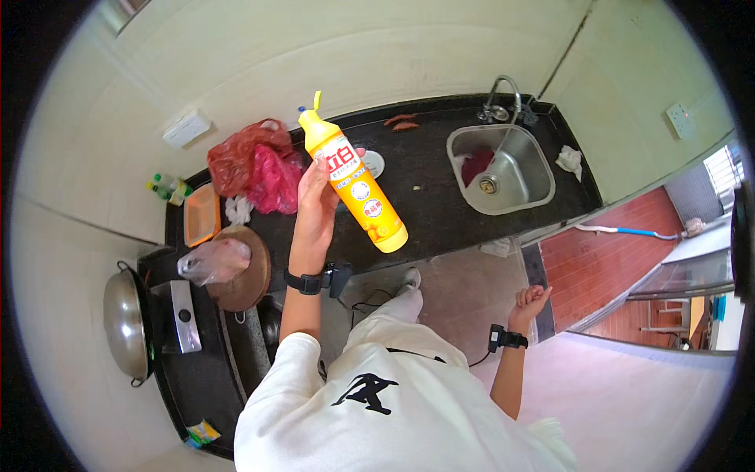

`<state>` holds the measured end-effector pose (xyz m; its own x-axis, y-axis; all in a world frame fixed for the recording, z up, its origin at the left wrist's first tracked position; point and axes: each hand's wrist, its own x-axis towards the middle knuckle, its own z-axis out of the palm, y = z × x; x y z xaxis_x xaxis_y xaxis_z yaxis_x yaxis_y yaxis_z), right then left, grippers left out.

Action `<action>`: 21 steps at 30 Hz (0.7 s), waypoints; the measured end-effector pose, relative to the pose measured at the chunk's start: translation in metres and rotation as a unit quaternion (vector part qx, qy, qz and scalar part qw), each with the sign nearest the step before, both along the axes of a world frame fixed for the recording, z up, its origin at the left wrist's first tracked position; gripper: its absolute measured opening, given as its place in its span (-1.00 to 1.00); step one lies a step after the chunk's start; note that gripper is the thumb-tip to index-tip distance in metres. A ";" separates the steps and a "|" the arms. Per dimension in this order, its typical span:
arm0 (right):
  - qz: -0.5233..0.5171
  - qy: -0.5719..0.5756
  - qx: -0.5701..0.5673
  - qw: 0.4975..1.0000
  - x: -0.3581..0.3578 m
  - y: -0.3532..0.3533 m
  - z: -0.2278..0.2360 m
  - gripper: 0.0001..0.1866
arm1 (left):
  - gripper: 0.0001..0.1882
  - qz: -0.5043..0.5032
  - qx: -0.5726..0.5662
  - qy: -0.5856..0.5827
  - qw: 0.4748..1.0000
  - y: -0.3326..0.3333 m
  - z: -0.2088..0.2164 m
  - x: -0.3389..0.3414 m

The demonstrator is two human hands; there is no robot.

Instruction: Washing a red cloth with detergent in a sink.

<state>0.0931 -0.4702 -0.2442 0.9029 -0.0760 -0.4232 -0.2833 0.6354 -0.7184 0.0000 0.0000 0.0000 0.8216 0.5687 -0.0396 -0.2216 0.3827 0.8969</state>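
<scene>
My left hand (316, 206) is wrapped round a yellow dish soap bottle (358, 185), raised above the counter and tilted, with its flip cap up at the top left. Behind the bottle, a round white item (373, 164) on the counter is partly hidden. My right hand (531, 303) hangs lower right, away from the counter, its fingers curled loosely with nothing visible in them. Each of my wrists wears a black strap with a small device.
A steel sink (452, 161) under a tap (507, 86) holds a dark red cloth-like item (476, 167). Red and pink plastic bags (271, 181), an orange basket (202, 234) and a round board (255, 279) with a clear bag stand left. A wok (126, 322) is beyond.
</scene>
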 end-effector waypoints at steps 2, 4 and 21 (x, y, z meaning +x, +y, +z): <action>-0.033 0.025 0.010 0.999 -0.024 0.013 0.006 -0.47 | -0.49 -0.020 -0.010 -0.003 1.000 0.009 0.002 -0.006; -0.030 -0.023 0.002 0.999 0.020 0.004 0.001 -0.47 | -0.49 -0.030 -0.026 -0.047 0.998 -0.002 -0.019 0.025; 0.088 -0.106 -0.006 0.990 0.044 0.118 0.088 -0.49 | -0.48 -0.081 -0.088 -0.066 0.991 0.007 -0.027 0.022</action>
<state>0.1368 -0.3518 -0.1567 0.9711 0.0863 -0.2224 -0.2304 0.5813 -0.7804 0.0221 0.0074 -0.0269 0.9062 0.4226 -0.0132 -0.2551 0.5712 0.7801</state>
